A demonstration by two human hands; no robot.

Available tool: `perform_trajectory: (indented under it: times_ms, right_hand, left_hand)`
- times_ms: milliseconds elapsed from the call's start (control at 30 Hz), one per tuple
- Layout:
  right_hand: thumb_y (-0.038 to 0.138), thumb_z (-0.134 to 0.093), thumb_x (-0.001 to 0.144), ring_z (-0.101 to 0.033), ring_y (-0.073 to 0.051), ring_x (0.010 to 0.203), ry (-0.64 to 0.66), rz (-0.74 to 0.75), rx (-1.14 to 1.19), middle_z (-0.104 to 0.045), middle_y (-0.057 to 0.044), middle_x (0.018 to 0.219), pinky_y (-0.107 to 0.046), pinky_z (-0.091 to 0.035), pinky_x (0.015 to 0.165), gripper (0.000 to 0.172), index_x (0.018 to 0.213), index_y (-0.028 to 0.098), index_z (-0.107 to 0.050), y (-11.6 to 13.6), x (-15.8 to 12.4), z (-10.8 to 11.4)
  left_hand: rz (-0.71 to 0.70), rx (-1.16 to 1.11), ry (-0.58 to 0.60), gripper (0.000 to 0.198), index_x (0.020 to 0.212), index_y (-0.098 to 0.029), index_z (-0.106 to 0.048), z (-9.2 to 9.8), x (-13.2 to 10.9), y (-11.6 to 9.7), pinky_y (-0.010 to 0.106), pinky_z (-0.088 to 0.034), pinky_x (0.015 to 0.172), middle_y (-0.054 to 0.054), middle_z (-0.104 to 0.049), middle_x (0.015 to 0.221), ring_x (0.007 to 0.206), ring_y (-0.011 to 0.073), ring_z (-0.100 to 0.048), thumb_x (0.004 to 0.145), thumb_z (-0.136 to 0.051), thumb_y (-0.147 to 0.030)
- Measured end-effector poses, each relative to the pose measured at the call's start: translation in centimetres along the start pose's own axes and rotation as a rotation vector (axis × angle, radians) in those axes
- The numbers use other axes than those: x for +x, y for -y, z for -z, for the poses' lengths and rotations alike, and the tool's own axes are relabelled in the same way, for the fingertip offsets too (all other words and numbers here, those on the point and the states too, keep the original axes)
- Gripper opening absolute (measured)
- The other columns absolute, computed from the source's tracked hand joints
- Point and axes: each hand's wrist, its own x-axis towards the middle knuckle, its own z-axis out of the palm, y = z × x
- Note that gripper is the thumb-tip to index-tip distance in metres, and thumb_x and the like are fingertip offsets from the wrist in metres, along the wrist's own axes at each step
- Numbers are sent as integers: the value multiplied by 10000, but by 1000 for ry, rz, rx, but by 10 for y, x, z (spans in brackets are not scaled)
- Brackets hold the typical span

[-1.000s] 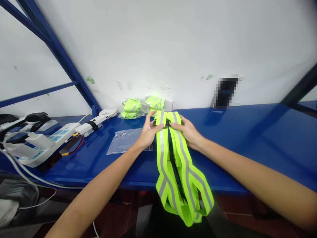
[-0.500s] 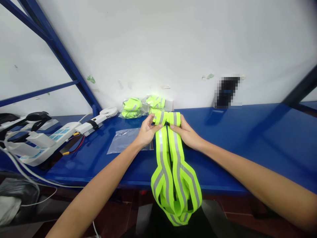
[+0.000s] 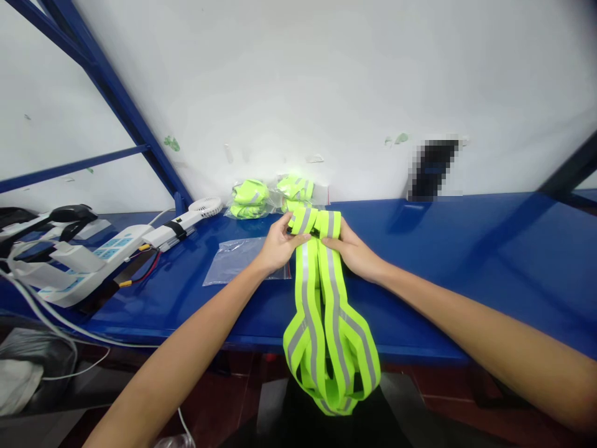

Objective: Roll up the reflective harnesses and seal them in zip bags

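A neon-yellow reflective vest (image 3: 333, 292), made of straps with silver stripes, hangs from both my hands over the blue table's front edge. My left hand (image 3: 280, 246) pinches the folded top of one strap, thumb in front. On the other strap, my right hand (image 3: 353, 249) grips the same way, its thumb across the front and fingers behind. Lower down, the straps spread into loops that dangle above my lap. Beside my left hand a flat clear zip bag (image 3: 233, 258) lies on the table, partly covered by that hand and forearm.
At the wall stand two bagged yellow bundles, a left one (image 3: 249, 199) and a right one (image 3: 296, 190). A white handheld fan (image 3: 205, 206), a power strip (image 3: 105, 258) and cables crowd the left of the blue table (image 3: 443, 267). A blurred dark object (image 3: 433, 168) leans at the back right.
Both hands keep their hold on the vest's straps. The folded tops have shifted slightly, and the hanging loops sit a little higher. The camera view has moved slightly.
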Motion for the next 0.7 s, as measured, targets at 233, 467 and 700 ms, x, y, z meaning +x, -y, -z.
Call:
perform_trajectory:
  times_ms: [233, 467, 700]
  right_hand:
    - [310, -576, 879, -628, -262, 1147, 10, -95, 194, -652, -17, 1252, -486, -504, 1010, 439, 1300, 306, -450, 5, -1, -6]
    - [325, -610, 850, -627, -272, 1164, -13, -108, 318, -642, -32, 1279, -523, -487, 1026, 443, 1264, 328, -452, 8, -3, -13]
    - [123, -585, 695, -659, -260, 1054, -56, -177, 354, -690, -12, 1111, -507, -495, 997, 523, 1179, 304, -510, 18, -4, -17]
  left_hand:
    - [47, -85, 54, 545, 1189, -216, -464, -7, -4, 1, 384, -577, 805, 94, -672, 1126, 975, 255, -689, 753, -767, -338]
    - [105, -72, 61, 427, 1144, -239, -458, -4, -6, -3, 316, -549, 732, 8, -655, 961, 810, 175, -673, 786, -692, -247]
    - [37, -102, -44, 371, 987, -211, -514, -8, -4, -4, 266, -508, 708, -33, -617, 784, 715, 137, -628, 711, -759, -240]
